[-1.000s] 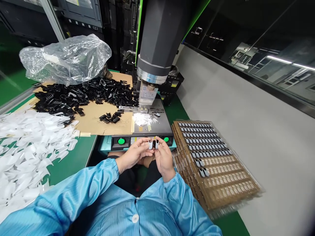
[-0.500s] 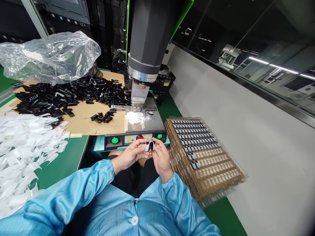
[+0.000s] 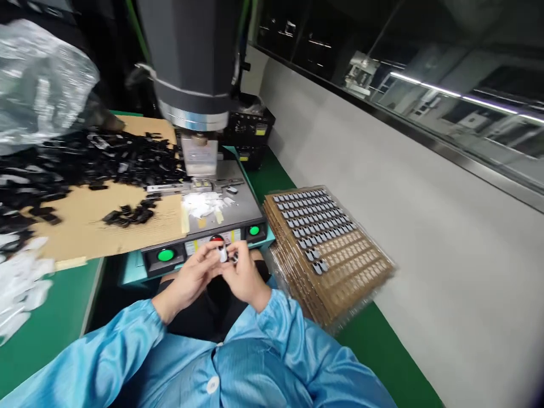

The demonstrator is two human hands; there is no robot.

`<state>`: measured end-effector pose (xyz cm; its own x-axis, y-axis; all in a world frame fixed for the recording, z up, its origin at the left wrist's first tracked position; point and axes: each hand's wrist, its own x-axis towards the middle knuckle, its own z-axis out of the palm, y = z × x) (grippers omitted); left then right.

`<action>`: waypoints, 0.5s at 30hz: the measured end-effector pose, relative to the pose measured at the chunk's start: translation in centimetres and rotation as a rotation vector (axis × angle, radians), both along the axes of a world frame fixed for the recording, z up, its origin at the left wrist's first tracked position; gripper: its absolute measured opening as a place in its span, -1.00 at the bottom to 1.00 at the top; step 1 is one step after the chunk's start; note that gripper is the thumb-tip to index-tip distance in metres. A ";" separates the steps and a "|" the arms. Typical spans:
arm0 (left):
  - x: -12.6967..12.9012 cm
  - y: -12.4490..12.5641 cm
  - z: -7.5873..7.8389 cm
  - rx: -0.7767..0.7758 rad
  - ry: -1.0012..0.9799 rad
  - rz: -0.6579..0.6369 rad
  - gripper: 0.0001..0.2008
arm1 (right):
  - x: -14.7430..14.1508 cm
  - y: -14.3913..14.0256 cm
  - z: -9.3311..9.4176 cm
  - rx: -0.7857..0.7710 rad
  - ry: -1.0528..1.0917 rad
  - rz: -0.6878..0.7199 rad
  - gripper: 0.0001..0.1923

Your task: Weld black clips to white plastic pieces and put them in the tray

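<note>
In front of the machine's button panel, my left hand (image 3: pixel 190 281) pinches a small grey-and-black plastic part (image 3: pixel 223 253) between thumb and fingers. Close beside it, my right hand (image 3: pixel 245 277) is closed on a second small part (image 3: pixel 233 258), mostly covered by the fingers. Both hands nearly touch above my lap. Just behind them is the panel with a red button (image 3: pixel 217 239) and two green buttons (image 3: pixel 165 255). To the right lies a stack of trays; the top tray (image 3: pixel 361 281) carries rows of similar grey-and-black parts in its upper slots.
A press head (image 3: pixel 193 107) hangs over a metal work plate (image 3: pixel 238 214) with white scraps (image 3: pixel 202 204). Black plastic pieces (image 3: pixel 127 164) are heaped on cardboard (image 3: pixel 85 212) at left. White pieces (image 3: pixel 21 283) and a clear plastic bag (image 3: pixel 42 85) are further left.
My view has swung right, so everything sits further left in the picture. My hands still hold the parts, which are now turned, the right one more hidden by fingers.
</note>
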<state>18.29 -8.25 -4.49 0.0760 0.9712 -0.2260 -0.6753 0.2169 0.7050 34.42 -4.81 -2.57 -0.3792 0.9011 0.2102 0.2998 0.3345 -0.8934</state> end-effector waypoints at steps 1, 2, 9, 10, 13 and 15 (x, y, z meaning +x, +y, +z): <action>0.1 -0.1 -0.2 -0.011 0.042 0.014 -0.55 | 0.1 -0.1 0.0 0.047 -0.057 -0.011 -0.63; 0.2 -0.2 -0.3 -0.023 0.078 0.018 -0.55 | 0.2 -0.3 0.0 0.087 -0.114 -0.024 -0.62; 1.2 -1.5 -0.1 -0.068 0.246 -0.084 -0.63 | 2.2 -1.0 0.0 0.173 -0.447 -0.039 -0.74; 1.3 -1.6 0.0 -0.067 0.268 -0.101 -0.63 | 2.6 -1.1 0.1 0.174 -0.449 -0.035 -0.75; 1.1 -1.7 0.1 -0.069 0.322 -0.139 -0.56 | 4.8 -1.0 0.5 0.167 -0.399 -0.050 -0.82; 0.8 -1.6 0.0 -0.069 0.368 -0.146 -0.52 | 7.6 -0.2 0.6 0.157 -0.365 -0.119 -0.85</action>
<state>19.07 -9.84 -4.50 0.1135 0.9377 -0.3285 -0.3388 0.3473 0.8744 41.97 -5.00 -1.92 -0.3489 0.9109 0.2203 0.6321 0.4023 -0.6623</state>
